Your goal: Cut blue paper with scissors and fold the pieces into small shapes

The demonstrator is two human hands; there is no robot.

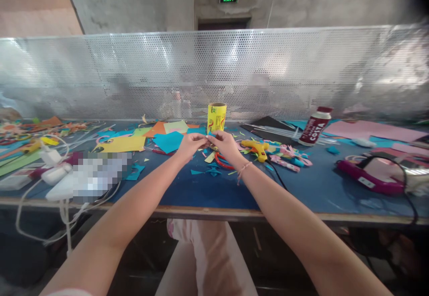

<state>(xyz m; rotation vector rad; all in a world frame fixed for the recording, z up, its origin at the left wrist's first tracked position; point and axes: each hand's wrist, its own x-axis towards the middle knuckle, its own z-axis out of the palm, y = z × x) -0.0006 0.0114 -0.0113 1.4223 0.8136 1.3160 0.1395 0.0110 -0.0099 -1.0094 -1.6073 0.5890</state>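
Observation:
My left hand [191, 146] and my right hand [224, 144] meet above the middle of the table, fingertips pinched together. Whatever sits between them is too small to make out; a hint of blue shows at the fingers. Just behind the hands stands a yellow cardboard tube [216, 116] with printed markings. To the left of my left hand lies a sheet of blue paper [169, 142]. Below the hands are small blue paper scraps [212, 171] and a red coil [224, 162]. Right of my right hand rests a yellow glue gun [257, 148] with a black cord.
A perforated metal screen [221, 72] runs along the table's back. At right stand a Costa bottle [315, 127] and a purple device [370, 177]. Pink paper [375, 130] lies behind. White cables and chargers [55, 171] hang over the front edge at left, by yellow paper [122, 144].

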